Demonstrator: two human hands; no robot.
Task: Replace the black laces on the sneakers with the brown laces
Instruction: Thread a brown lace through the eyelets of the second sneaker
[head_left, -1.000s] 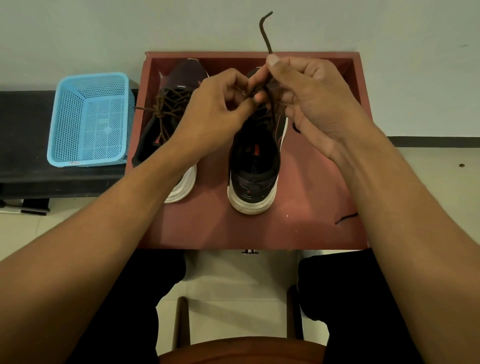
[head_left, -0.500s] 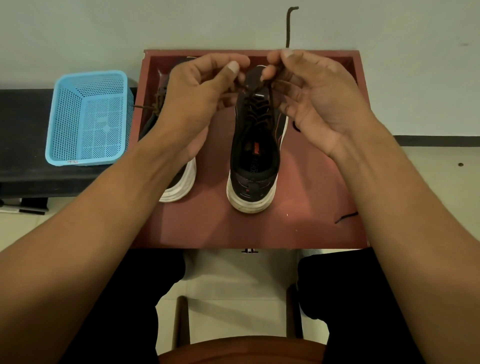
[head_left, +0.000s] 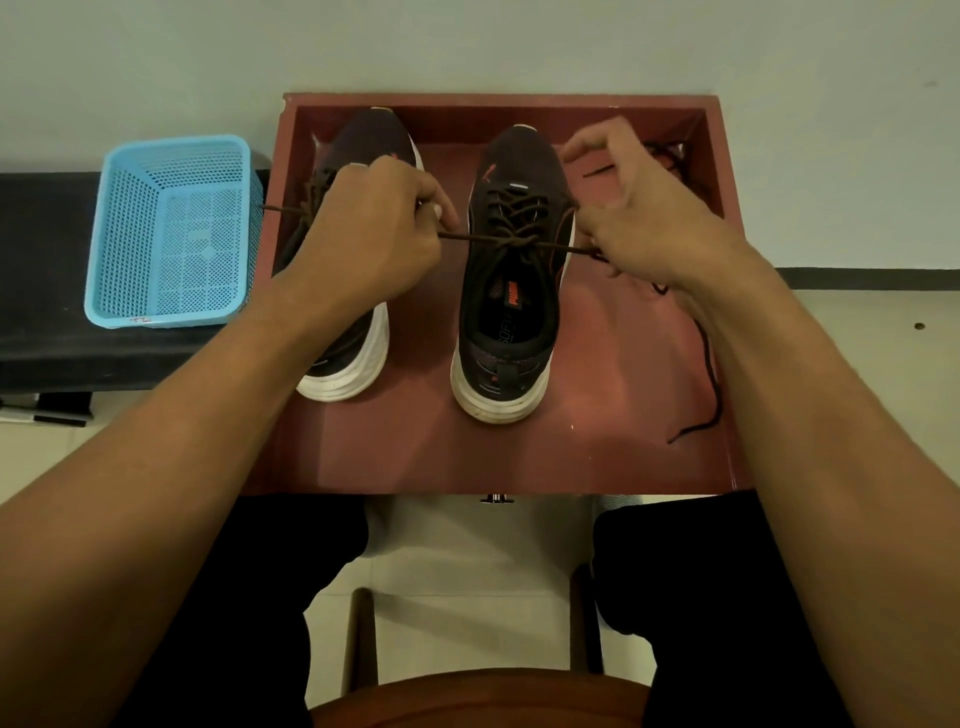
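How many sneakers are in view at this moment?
2. The left sneaker stands at the left of the red tray, partly covered by the left hand. The right sneaker stands mid-tray; the left hand and right hand hold its brown lace taut. None appears hidden.

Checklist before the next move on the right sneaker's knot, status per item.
1. Left hand grip on the brown lace end: ok, pinched.
2. Right hand grip on the other end: ok, the lace runs into its curled fingers.
3. Lace tension across the right sneaker: ok, pulled straight between the hands.
4. Crossing pulled snug: cannot tell.
5. Left sneaker laced brown: ok.
6. Black lace off the shoes: ok, lying loose on the red tray.
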